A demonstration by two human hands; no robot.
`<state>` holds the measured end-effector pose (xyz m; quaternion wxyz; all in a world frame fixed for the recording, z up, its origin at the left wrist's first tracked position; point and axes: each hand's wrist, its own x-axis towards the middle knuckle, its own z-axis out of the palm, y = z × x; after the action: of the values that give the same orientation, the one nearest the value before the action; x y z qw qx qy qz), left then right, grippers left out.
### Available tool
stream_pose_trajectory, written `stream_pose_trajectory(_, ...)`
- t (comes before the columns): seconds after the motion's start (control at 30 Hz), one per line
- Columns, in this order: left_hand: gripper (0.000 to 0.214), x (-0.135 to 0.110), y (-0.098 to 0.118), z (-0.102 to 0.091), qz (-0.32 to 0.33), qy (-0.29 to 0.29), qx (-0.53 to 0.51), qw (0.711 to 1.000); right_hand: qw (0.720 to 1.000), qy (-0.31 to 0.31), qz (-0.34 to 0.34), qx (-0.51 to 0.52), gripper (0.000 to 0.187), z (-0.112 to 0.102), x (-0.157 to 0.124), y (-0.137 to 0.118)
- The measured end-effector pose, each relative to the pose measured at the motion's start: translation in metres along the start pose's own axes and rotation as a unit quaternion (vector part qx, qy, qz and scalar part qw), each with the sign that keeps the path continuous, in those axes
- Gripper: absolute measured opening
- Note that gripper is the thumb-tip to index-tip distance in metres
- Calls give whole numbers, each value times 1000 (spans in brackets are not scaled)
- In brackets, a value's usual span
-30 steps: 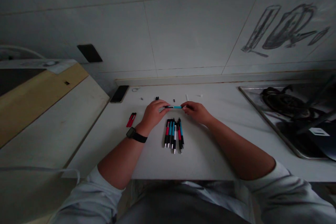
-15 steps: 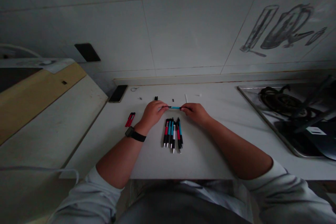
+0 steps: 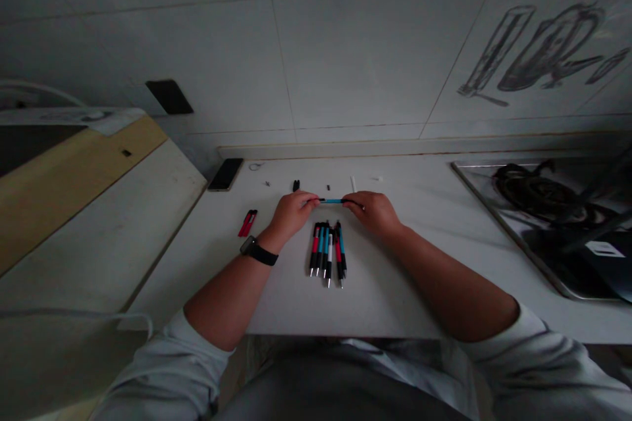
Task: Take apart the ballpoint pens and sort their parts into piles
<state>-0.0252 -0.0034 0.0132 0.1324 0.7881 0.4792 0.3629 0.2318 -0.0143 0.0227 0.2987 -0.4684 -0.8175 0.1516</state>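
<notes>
A blue pen (image 3: 331,200) is held level between both hands, just above the white counter (image 3: 395,289). My left hand (image 3: 292,212), with a dark watch on its wrist, pinches the pen's left end. My right hand (image 3: 374,212) pinches its right end. Right below the held pen lies a row of several pens (image 3: 328,251), red, blue and white with black grips, tips pointing toward me.
A red and black pen part (image 3: 247,223) lies left of my left hand. Small loose pen pieces (image 3: 296,185) and a white tube (image 3: 353,183) lie behind the hands. A dark phone (image 3: 226,174) rests at the counter's back left. A gas hob (image 3: 553,210) sits at the right.
The hands have drawn a little closer together on the blue pen, so less of its blue barrel shows. The row of pens has not moved.
</notes>
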Motion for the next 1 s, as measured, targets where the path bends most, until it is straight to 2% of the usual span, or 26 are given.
stream_pose_trajectory(0.13, 13, 1, 1, -5, 39, 23, 31, 998, 999, -13, 35, 38, 30, -1, 3, 3)
stream_pose_trajectory(0.27, 13, 2, 4, -9, 75, 41, 74, 994, 983, -79, 98, 134, 38, -2, 6, 10)
stream_pose_trajectory(0.37, 14, 1, 6, -10, 82, 27, 85, 993, 968, -117, 109, 191, 44, -4, 7, 13)
stream_pose_trajectory(0.47, 16, 0, 6, -7, 64, 0, 64, 996, 975, -103, 92, 173, 41, -6, 6, 14)
stream_pose_trajectory(0.6, 18, 0, 4, -2, -7, -37, -11, 999, 994, -60, 35, 86, 32, -9, 5, 13)
stream_pose_trajectory(0.7, 17, 1, 3, -1, -35, -50, -48, 997, 998, -40, 14, 47, 29, -10, 5, 12)
stream_pose_trajectory(0.87, 16, 1, 7, -6, 17, 3, 15, 1000, 997, -36, 31, 54, 31, -5, 5, 11)
stream_pose_trajectory(1.0, 15, 1, 10, -10, 63, 1, 49, 997, 995, -37, 46, 79, 28, 1, 5, 13)
